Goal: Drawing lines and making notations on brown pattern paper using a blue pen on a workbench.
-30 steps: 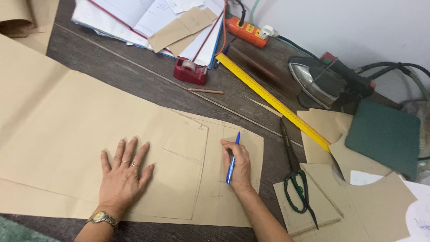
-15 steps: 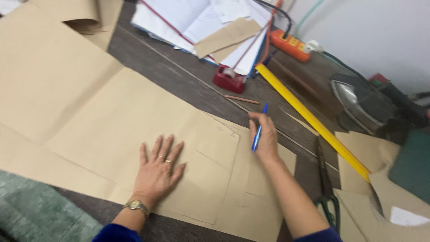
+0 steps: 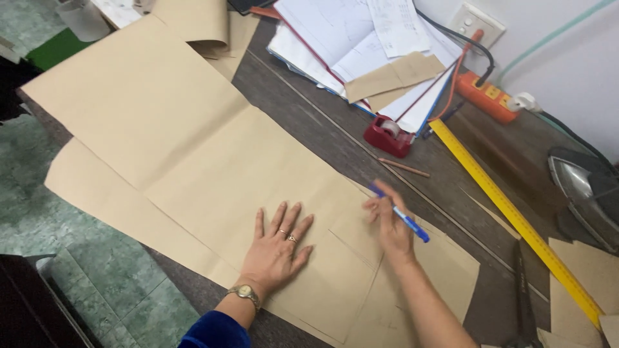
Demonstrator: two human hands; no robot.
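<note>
Left hand (image 3: 276, 250) spread flat, fingers apart, pressing brown kraft paper (image 3: 193, 161). Right hand (image 3: 390, 225) pinching blue pen (image 3: 401, 214) above creased sheet on dark woodgrain surface (image 3: 322, 129).

No packages, labels, signs or screens in view; only printed white sheets (image 3: 380, 38) stacked at far table edge, beside red tape dispenser (image 3: 389, 135).

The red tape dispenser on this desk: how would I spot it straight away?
Start at the stack of white papers at the far side of the dark wooden table. At its near edge, beside the long yellow ruler, sits the tape dispenser. It is the only small, squat red thing, with a pale roll on top.
</note>
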